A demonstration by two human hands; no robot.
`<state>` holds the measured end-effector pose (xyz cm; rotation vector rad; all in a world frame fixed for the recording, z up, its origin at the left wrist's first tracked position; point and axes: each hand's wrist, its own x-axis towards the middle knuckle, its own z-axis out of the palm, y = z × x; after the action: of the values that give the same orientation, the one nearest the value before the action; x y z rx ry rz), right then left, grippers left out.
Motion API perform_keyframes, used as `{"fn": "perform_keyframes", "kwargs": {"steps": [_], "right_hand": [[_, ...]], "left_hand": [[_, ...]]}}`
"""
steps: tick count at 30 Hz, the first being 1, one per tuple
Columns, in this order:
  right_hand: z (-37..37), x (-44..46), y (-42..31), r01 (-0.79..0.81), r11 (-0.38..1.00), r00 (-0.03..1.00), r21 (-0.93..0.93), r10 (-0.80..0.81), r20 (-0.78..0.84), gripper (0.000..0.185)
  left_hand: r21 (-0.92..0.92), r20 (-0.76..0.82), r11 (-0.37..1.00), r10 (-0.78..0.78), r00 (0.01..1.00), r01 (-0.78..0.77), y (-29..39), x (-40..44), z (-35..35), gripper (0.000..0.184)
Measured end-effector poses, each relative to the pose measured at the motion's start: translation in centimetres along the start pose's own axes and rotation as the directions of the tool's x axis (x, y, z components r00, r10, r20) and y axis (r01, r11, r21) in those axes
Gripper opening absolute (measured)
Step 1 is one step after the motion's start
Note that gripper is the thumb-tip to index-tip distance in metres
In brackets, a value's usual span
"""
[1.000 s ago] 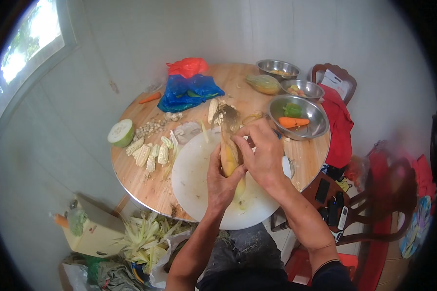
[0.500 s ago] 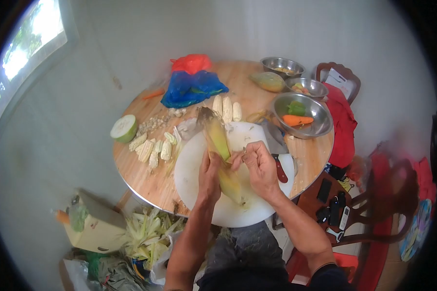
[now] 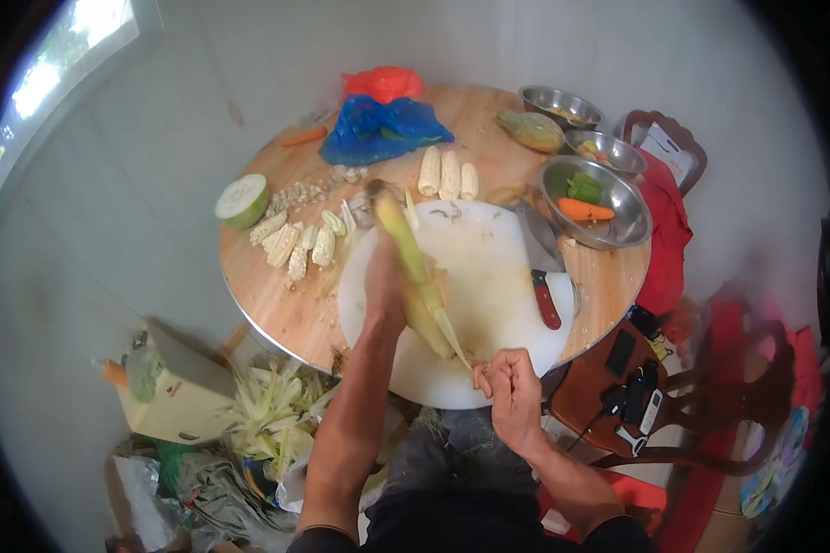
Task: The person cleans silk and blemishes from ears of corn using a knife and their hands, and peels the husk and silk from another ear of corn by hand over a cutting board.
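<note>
An ear of corn in its husk is tilted over the white round cutting board, its brown silk at the upper end. My left hand is wrapped round its left side, the fingers partly hidden. Near the board's front edge, my right hand pinches the tip of a husk strip that runs down from the ear. On the board's right side lies a knife with a red handle. Peeled corn ears lie just behind the board.
Corn pieces, a cut melon, a carrot and a blue bag are on the table's left and back. Metal bowls, one with a carrot and green pepper, stand right. Husks fill a bag below; a chair stands right.
My right hand has moved down and toward me from the ear, drawing a husk strip with it. My left hand still holds the corn. The whole view has shifted a little.
</note>
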<state>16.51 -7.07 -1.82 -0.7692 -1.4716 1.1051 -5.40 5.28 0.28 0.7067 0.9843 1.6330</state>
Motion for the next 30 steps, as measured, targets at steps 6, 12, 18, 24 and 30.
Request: {"fn": "perform_keyframes", "kwargs": {"steps": [6, 12, 18, 24, 30], "right_hand": [[-0.4, -2.3, -0.2, -0.142, 0.990, 0.989, -0.002, 0.141, 0.049, 0.008], [-2.3, -2.1, 0.7, -0.091, 0.987, 0.992, -0.132, 0.102, 0.080, 0.006], [-3.6, 4.8, -1.1, -0.038, 0.955, 0.961, -0.293, 0.115, 0.251, 0.021], [1.0, 12.7, -3.4, -0.026, 0.927, 1.000, -0.373, 0.027, -0.002, 0.043], [1.8, 13.1, -1.9, -0.203, 0.973, 0.974, -0.106, 0.212, 0.079, 0.027]], "left_hand": [[-0.117, 0.015, 0.992, -0.039, 0.999, 0.041, 1.0, 1.6, -1.7, 0.057], [-0.241, -0.085, 0.968, 0.049, 0.995, -0.069, 0.7, 1.9, -2.2, 0.054], [-0.165, 0.114, 0.982, 0.111, 0.987, -0.091, 0.3, 0.1, -1.7, 0.052], [-0.140, 0.228, 0.980, 0.174, 0.958, -0.144, 1.5, -2.7, 1.9, 0.049], [0.340, 0.177, 0.892, 0.249, 0.952, -0.297, 3.5, -3.8, 2.3, 0.043]]}}
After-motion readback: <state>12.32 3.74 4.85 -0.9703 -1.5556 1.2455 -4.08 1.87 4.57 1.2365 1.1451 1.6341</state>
